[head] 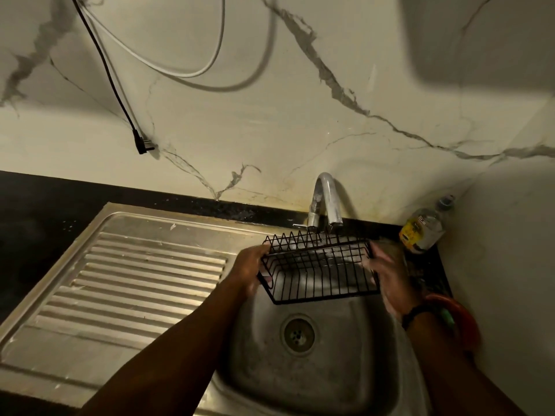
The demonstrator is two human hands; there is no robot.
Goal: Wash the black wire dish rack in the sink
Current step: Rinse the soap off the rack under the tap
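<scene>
Rack [318, 270] — between both hands, over sink [300, 370]

A dark, speckled stone countertop [36, 235] carries a stainless-steel sink unit, whose round-cornered basin [303, 364] has a circular perforated drain [298, 334] at its floor. To the left of the basin, and part of the same steel sheet, lies a ribbed draining board [135, 274]; behind the basin a curved chrome tap [326, 202] rises from the unit's rear edge. To the right of the basin, in the counter's back corner, a clear plastic bottle with a yellow label [423, 228] leans toward the wall, and nearer the front a red ring-shaped object [462, 313] lies at the basin's right side, blurred.
</scene>
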